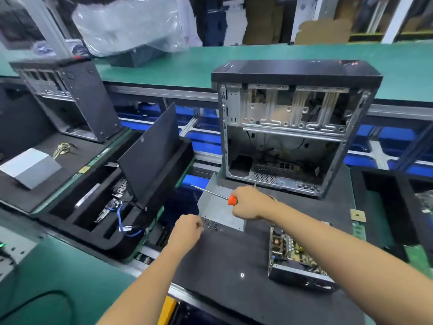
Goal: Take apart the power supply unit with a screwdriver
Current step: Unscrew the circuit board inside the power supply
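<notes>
Black mat's far-left edge: my right hand (249, 202) is gripping the screwdriver (212, 194), shaft pointing left over the cover (219, 207); my left hand (188, 227) is pinching by the screws (212, 226)

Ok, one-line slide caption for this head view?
Right hand holds orange-handled screwdriver over PSU cover; left hand beside removed screws.

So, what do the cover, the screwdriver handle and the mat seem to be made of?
Cover: probably sheet metal, matte grey, thin with folded edges.
Screwdriver handle: likely plastic, smooth bright orange; the shaft looks like shiny steel. The right hand grips it.
Mat: seems foam or rubber, dull black, no shine; I cannot tell which.
</notes>
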Motion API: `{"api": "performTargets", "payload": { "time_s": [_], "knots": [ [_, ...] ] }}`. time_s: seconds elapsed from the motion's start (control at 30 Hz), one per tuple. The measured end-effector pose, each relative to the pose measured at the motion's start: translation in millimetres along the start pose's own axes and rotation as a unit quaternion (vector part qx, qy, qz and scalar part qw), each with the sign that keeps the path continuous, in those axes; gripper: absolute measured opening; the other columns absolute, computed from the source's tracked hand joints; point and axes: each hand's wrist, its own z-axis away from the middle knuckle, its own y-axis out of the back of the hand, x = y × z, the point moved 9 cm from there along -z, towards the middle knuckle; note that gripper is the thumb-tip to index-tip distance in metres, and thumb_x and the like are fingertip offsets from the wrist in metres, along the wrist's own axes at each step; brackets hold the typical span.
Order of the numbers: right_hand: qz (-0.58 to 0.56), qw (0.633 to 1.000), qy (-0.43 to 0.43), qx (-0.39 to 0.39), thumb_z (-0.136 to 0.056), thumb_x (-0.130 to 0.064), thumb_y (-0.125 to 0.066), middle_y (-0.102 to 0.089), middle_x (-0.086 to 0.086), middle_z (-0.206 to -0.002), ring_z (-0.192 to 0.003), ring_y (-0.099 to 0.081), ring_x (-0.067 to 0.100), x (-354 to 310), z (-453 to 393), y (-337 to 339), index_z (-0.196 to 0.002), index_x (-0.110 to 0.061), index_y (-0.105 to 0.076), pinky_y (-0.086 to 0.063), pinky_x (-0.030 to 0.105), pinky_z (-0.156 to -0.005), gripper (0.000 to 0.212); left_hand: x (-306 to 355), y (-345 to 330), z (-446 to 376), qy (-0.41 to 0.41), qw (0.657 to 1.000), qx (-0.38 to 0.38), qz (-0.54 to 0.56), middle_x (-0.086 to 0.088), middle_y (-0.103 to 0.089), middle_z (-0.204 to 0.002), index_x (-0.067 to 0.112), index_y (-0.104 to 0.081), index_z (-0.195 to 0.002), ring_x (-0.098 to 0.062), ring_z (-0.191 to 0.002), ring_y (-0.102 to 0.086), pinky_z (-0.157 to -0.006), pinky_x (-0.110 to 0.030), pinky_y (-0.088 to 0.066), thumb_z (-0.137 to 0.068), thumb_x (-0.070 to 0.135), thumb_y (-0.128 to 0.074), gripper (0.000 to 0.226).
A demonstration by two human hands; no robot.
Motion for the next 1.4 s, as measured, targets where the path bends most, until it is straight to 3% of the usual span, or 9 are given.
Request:
{"api": "performTargets", "payload": {
  "time_s": [0.1,0.27,0.57,0.7,0.8,0.93,1.03,1.2,1.4],
  "knots": [
    [-0.004,1.000,0.003,-0.009,-0.084,-0.011,-0.051,-0.063,0.005,-0.125,-0.105,-0.057,0.023,2.7,-3.3,-0.6,-0.106,-0.019,-0.065,-0.042,0.023,-0.077,0.027,-11.4,-14.2,-1.4,0.022,0.999,-0.008,-0.033,-0.004,-0.069,-0.083,0.013,-0.070,-0.082,-0.024,-0.080,-0.064,-0.072,-0.030,-0.050,-0.087,0.018,-0.062,0.012],
    [0.005,1.000,-0.011,-0.013,-0.083,-0.008,-0.053,-0.065,-0.002,-0.101,-0.087,-0.052,0.020,20.3,-1.0,0.1,-0.066,-0.028,-0.046,-0.039,0.022,-0.069,0.027,-10.6,-16.2,-5.1,0.017,0.999,0.031,-0.038,-0.003,-0.063,-0.081,0.012,-0.070,-0.080,-0.022,-0.078,-0.059,-0.069,-0.029,-0.044,-0.089,0.020,-0.062,0.014],
    [0.005,1.000,-0.025,-0.002,-0.083,-0.007,-0.051,-0.042,-0.010,-0.067,-0.060,-0.040,0.008,43.0,9.4,9.5,-0.058,-0.027,-0.033,-0.024,0.020,-0.048,0.037,-8.0,-27.3,-16.3,0.024,0.998,0.023,0.048,0.001,-0.065,-0.078,0.013,-0.072,-0.081,-0.018,-0.078,-0.062,-0.073,-0.029,-0.050,-0.082,0.013,-0.070,0.002],
    [0.016,0.999,-0.036,0.003,-0.079,-0.009,-0.052,-0.053,0.014,-0.076,-0.068,-0.043,0.025,52.5,15.5,14.4,-0.067,-0.004,-0.045,-0.030,0.029,-0.054,0.015,-10.2,-30.2,-19.1,0.027,0.999,-0.010,0.038,-0.001,-0.067,-0.082,0.014,-0.072,-0.088,-0.019,-0.080,-0.063,-0.078,-0.032,-0.053,-0.080,0.015,-0.073,0.008],
    [0.041,0.999,-0.035,0.006,-0.080,-0.013,-0.060,-0.056,0.015,-0.078,-0.069,-0.046,0.026,55.2,18.6,20.4,-0.071,-0.005,-0.049,-0.036,0.032,-0.058,0.017,-5.0,-24.8,-17.5,0.018,0.999,-0.015,0.037,-0.001,-0.066,-0.082,0.014,-0.070,-0.087,-0.018,-0.080,-0.062,-0.074,-0.030,-0.051,-0.079,0.017,-0.074,0.009],
    [0.066,0.997,-0.045,-0.018,-0.078,-0.017,-0.065,-0.061,0.012,-0.069,-0.060,-0.052,0.026,59.8,26.8,34.9,-0.068,-0.012,-0.053,-0.044,0.030,-0.055,0.016,36.9,4.9,-11.8,-0.075,0.997,-0.026,0.019,0.007,-0.062,-0.062,0.021,-0.063,-0.064,-0.009,-0.063,-0.059,-0.058,-0.024,-0.046,-0.081,0.026,-0.066,0.018],
    [0.061,0.995,-0.048,-0.066,-0.078,-0.013,-0.059,-0.061,0.013,-0.064,-0.053,-0.058,0.026,63.9,37.6,54.9,-0.069,-0.015,-0.051,-0.047,0.034,-0.048,0.012,94.2,8.8,5.2,-0.161,0.975,-0.143,0.056,0.010,-0.060,-0.054,0.022,-0.061,-0.057,-0.001,-0.049,-0.048,-0.051,-0.015,-0.040,-0.080,0.032,-0.065,0.026],
    [0.015,0.993,-0.082,-0.088,-0.078,0.000,-0.055,-0.056,0.014,-0.062,-0.048,-0.059,0.025,78.6,53.1,85.1,-0.077,-0.008,-0.048,-0.037,0.020,-0.035,0.010,188.5,-22.3,32.7,-0.305,0.927,-0.216,-0.018,0.017,-0.059,-0.062,0.025,-0.064,-0.070,0.006,-0.059,-0.053,-0.057,-0.008,-0.038,-0.086,0.030,-0.065,0.017],
    [0.018,0.984,-0.119,-0.129,-0.083,-0.005,-0.056,-0.054,0.012,-0.068,-0.048,-0.059,0.025,105.1,88.2,83.5,-0.085,-0.012,-0.051,-0.046,0.025,-0.047,0.009,237.3,-75.7,43.2,-0.377,0.882,-0.282,-0.033,0.016,-0.063,-0.075,0.021,-0.068,-0.083,0.004,-0.068,-0.055,-0.064,-0.019,-0.040,-0.085,0.032,-0.067,0.011]
  ]
}}
